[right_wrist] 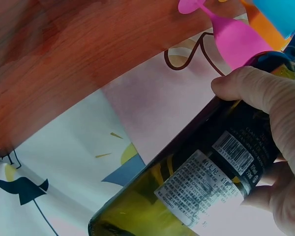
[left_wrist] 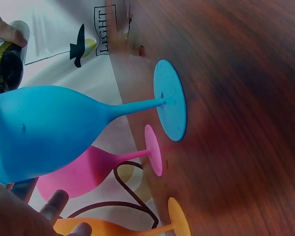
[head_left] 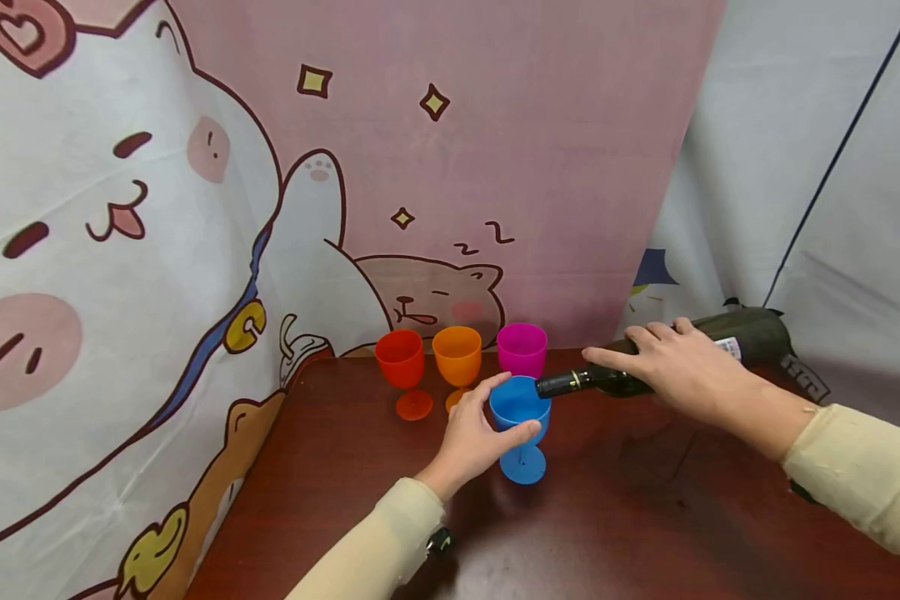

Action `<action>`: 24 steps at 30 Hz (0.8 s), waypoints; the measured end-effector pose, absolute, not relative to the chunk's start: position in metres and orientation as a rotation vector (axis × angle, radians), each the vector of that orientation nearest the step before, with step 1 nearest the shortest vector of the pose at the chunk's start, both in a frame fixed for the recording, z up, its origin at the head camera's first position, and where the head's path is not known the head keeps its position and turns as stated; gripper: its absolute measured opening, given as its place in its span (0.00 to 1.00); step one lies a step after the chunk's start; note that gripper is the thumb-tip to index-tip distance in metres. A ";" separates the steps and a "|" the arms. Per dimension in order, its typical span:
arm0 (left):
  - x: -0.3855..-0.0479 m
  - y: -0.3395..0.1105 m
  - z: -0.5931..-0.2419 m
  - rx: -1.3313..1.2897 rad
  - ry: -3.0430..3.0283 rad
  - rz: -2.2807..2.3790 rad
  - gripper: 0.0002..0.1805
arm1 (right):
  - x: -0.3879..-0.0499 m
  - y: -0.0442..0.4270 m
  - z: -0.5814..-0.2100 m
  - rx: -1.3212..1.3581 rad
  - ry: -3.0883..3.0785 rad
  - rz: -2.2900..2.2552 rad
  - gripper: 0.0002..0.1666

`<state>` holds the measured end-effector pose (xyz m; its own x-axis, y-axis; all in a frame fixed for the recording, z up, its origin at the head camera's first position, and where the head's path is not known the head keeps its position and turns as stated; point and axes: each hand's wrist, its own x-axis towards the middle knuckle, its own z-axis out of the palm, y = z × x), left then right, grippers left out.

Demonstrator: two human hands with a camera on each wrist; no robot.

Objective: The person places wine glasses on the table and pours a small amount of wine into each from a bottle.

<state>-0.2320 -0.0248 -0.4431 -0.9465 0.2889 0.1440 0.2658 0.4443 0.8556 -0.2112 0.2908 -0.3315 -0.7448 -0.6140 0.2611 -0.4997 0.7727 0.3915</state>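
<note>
My left hand holds a blue plastic goblet by its bowl, the thumb on the near side and the fingers round the far side. The goblet stands about upright over the table. In my right hand is a dark green wine bottle, gripped round its body and tipped almost level. Its black neck points left, with the mouth at the blue goblet's rim. White printed labels show on the bottle in the right wrist view. Whether any liquid is flowing, I cannot tell.
Behind the blue goblet stand a red goblet, an orange goblet and a magenta goblet, close to the far edge of the brown wooden table. A pink cartoon-printed cloth hangs behind them, with white cloth at the right.
</note>
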 end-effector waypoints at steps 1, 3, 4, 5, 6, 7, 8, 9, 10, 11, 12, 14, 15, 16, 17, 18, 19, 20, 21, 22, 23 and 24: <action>-0.232 -0.025 -0.443 0.507 2.653 1.562 0.45 | -0.211 0.290 -0.331 0.848 -2.593 -0.427 0.58; -0.232 -0.025 -0.442 0.506 2.655 1.562 0.45 | -0.211 0.290 -0.331 0.847 -2.598 -0.438 0.58; -0.232 -0.025 -0.442 0.505 2.656 1.562 0.45 | -0.211 0.289 -0.331 0.846 -2.599 -0.443 0.58; -0.232 -0.025 -0.443 0.503 2.657 1.562 0.45 | -0.211 0.289 -0.330 0.845 -2.601 -0.447 0.58; -0.232 -0.025 -0.443 0.503 2.659 1.561 0.44 | -0.210 0.288 -0.330 0.844 -2.604 -0.452 0.58; -0.232 -0.026 -0.443 0.506 2.660 1.559 0.45 | -0.210 0.288 -0.330 0.842 -2.607 -0.455 0.58; -0.231 -0.026 -0.443 0.507 2.661 1.559 0.45 | -0.210 0.288 -0.330 0.841 -2.611 -0.457 0.57; -0.231 -0.026 -0.443 0.506 2.661 1.557 0.45 | -0.210 0.288 -0.330 0.840 -2.614 -0.459 0.57; -0.231 -0.026 -0.443 0.506 2.661 1.557 0.45 | -0.210 0.287 -0.330 0.839 -2.616 -0.461 0.57; -0.231 -0.026 -0.443 0.506 2.660 1.558 0.45 | -0.210 0.287 -0.329 0.839 -2.617 -0.462 0.57; -0.231 -0.026 -0.443 0.508 2.659 1.559 0.45 | -0.210 0.286 -0.329 0.839 -2.617 -0.463 0.57; -0.231 -0.026 -0.443 0.507 2.659 1.557 0.45 | -0.209 0.286 -0.328 0.839 -2.615 -0.464 0.57; -0.231 -0.027 -0.443 0.508 2.660 1.556 0.45 | -0.209 0.286 -0.328 0.839 -2.613 -0.467 0.57; -0.231 -0.026 -0.443 0.510 2.661 1.555 0.45 | -0.209 0.286 -0.327 0.840 -2.611 -0.470 0.57; -0.231 -0.026 -0.443 0.512 2.663 1.553 0.45 | -0.209 0.286 -0.327 0.840 -2.610 -0.473 0.58; -0.231 -0.026 -0.443 0.512 2.664 1.551 0.45 | -0.209 0.286 -0.327 0.840 -2.609 -0.478 0.58; -0.231 -0.026 -0.443 0.513 2.665 1.550 0.45 | -0.209 0.286 -0.327 0.841 -2.609 -0.482 0.58; -0.231 -0.026 -0.443 0.513 2.665 1.549 0.45 | -0.209 0.286 -0.326 0.841 -2.609 -0.485 0.58; -0.231 -0.026 -0.443 0.512 2.665 1.548 0.46 | -0.209 0.286 -0.326 0.842 -2.607 -0.489 0.58; -0.231 -0.026 -0.443 0.512 2.666 1.547 0.46 | -0.208 0.286 -0.326 0.843 -2.607 -0.490 0.58; -0.231 -0.026 -0.443 0.512 2.665 1.546 0.45 | -0.208 0.286 -0.326 0.843 -2.606 -0.491 0.58; -0.231 -0.026 -0.442 0.511 2.664 1.546 0.45 | -0.208 0.286 -0.326 0.844 -2.605 -0.493 0.58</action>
